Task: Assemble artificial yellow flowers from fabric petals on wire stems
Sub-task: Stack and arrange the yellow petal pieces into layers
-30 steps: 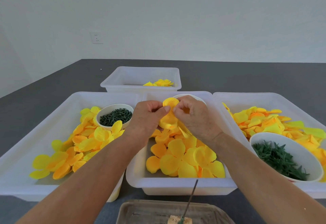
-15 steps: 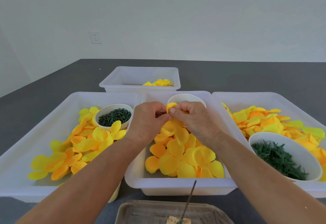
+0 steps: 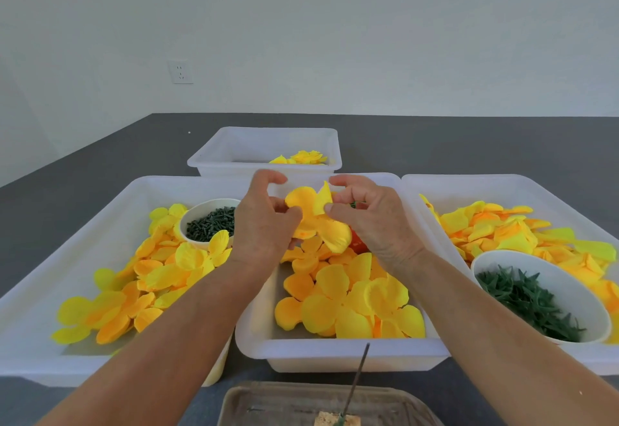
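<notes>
Up close, left hand [image 3: 264,221] and right hand [image 3: 375,221] both pinching a soft, crinkled, round-lobed yellow fabric petal [image 3: 318,221].

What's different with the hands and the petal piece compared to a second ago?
Both hands, left hand and right hand, have moved slightly apart and spread the yellow petal piece open between them; a second ago it was bunched up small at the fingertips. Both still pinch it. The trays, bowls and the wire stem stay as they were.
</notes>
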